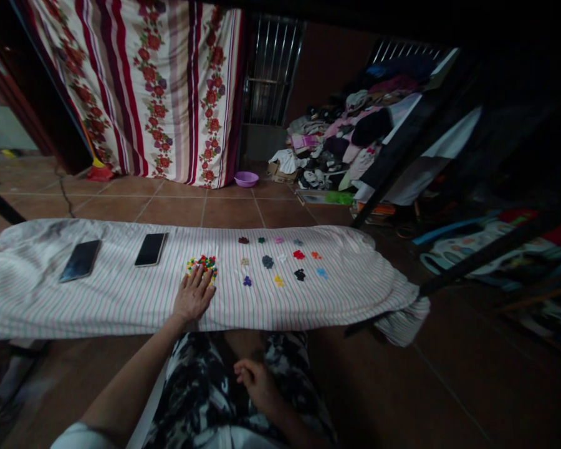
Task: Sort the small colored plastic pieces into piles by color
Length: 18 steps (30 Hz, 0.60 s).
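Note:
My left hand [194, 296] lies flat, fingers spread, over the near side of a mixed pile of small coloured pieces [207, 261]. Red, yellow, green and white pieces show around the fingertips. Above my lap, my right hand [257, 381] is closed, with its fingers curled in; whatever it may hold is hidden. Right of the mixed pile, small heaps sorted by colour sit apart from each other, among them a dark grey heap [267, 262], a red heap [298, 254], a purple heap [247, 281], a yellow heap [278, 281] and a black heap [300, 274].
A striped cloth [121, 305] covers the long surface before me. On its left lie a dark phone [80, 260] and a second phone [151, 249]. Beyond are a flowered curtain [177, 93], a purple basin [246, 179] and piled clothes [341, 143]. A dark post [383, 181] slants at right.

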{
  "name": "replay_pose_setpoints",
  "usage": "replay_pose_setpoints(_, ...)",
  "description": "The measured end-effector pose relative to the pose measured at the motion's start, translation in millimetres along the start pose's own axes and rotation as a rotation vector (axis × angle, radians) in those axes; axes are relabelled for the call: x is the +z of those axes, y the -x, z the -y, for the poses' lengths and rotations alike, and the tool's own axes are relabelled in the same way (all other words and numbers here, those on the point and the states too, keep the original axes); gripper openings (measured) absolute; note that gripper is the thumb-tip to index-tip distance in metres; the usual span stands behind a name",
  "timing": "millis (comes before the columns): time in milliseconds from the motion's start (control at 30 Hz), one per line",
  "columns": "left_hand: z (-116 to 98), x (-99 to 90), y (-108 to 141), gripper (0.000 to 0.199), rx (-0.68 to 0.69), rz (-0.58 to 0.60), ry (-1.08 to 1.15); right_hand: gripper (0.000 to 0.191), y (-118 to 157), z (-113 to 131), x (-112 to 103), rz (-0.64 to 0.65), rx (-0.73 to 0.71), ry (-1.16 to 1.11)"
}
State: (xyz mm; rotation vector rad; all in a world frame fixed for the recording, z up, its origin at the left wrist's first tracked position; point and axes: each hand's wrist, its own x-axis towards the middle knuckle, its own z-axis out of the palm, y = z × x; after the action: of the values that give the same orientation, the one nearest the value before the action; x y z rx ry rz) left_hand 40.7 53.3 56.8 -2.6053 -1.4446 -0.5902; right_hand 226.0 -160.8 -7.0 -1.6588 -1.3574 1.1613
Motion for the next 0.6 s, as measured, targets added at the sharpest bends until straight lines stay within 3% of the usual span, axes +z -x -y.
replay_pose_setpoints(200, 14, -5.1, -14, 0.052, 0.129, 0.101, 0.005, 0.027, -7, 8, -2, 0.064, -0.096, -0.003)
replay_pose_setpoints(300, 20, -6.4, -18, 0.052, 0.153, 0.096, 0.010, 0.027, -13, 19, -4, 0.068, -0.140, 0.008)
replay_pose_setpoints(600, 52, 1.9, 0, 0.052, 0.135, -0.053, 0.093, 0.024, -52, 91, -35, 0.028, -0.339, 0.159)
